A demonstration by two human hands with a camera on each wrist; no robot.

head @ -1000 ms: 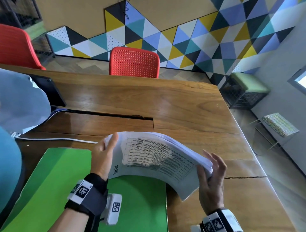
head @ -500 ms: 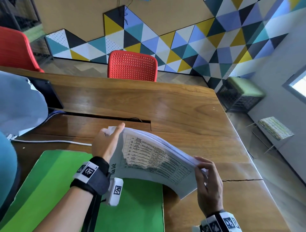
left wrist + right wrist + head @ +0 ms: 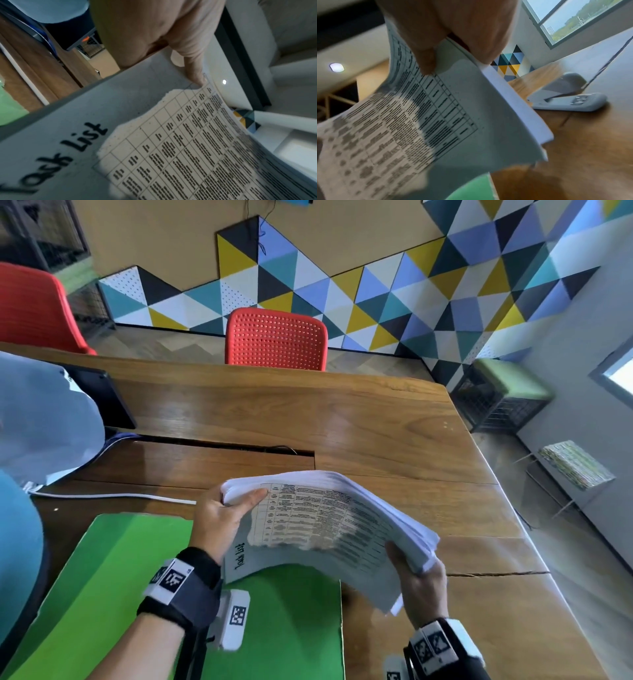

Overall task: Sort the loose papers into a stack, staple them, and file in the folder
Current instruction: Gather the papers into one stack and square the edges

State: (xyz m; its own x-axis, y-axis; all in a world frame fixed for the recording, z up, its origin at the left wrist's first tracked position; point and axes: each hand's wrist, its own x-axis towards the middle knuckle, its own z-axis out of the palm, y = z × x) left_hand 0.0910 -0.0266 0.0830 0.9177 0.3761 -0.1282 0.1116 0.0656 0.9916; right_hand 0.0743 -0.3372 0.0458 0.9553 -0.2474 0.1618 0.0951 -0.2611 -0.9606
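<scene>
— What are the hands holding?
— Left hand (image 3: 219, 517) and right hand (image 3: 423, 583) each grip an end of the bowed paper stack (image 3: 329, 529), thumbs on top.
— Where?
— Above the flat green folder (image 3: 113, 583) on the wooden table (image 3: 342, 419); a grey stapler (image 3: 570, 93) lies nearby.

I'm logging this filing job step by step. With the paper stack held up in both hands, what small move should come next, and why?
Probably stand the paper stack on edge on the table and tap it square. The left hand and right hand hold it bowed in the air, its right-end sheets fanned unevenly, and the stapler lies unused on the table.
</scene>
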